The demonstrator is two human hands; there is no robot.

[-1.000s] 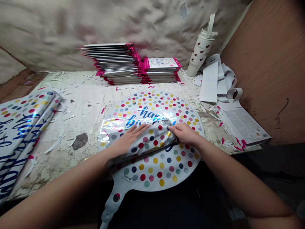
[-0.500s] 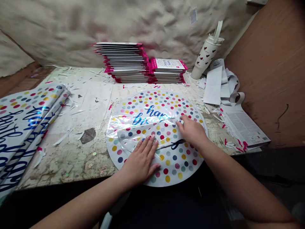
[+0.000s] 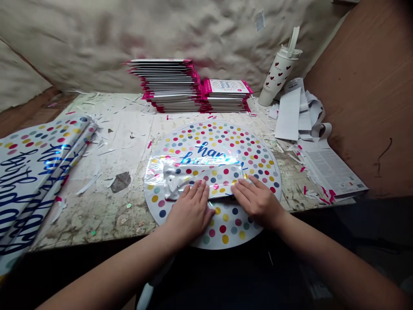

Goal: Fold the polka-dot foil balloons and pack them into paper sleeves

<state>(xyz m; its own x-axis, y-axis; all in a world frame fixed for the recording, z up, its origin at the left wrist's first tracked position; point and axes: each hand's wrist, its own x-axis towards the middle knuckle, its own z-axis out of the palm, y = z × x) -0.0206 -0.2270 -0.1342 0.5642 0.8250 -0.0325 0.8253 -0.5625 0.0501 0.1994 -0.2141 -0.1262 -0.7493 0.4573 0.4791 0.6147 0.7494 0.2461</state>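
Observation:
A round foil balloon [image 3: 213, 137] lies flat on the table, printed with multicoloured dots and blue script reading "happy birthday". Its lower part is folded up into a shiny horizontal band [image 3: 203, 178] across the middle. My left hand [image 3: 190, 211] rests flat on the band's lower edge, and my right hand [image 3: 256, 202] presses the band's right end, fingers extended. Neither hand grips the foil. The balloon's tail is mostly hidden below the table edge near my left forearm.
Stacks of packaged balloons with pink edges [image 3: 167, 84] stand at the back of the scrap-strewn table [image 3: 122, 137]. Folded foil balloons [image 3: 38, 172] lie at left. A heart-patterned white tumbler [image 3: 279, 73], paper strips [image 3: 288, 114] and a printed sheet [image 3: 332, 165] sit at right.
The diagonal fold now lies as a straighter horizontal band. My right hand has moved down from the balloon's upper right onto the band, and my left hand has shifted up onto its lower edge.

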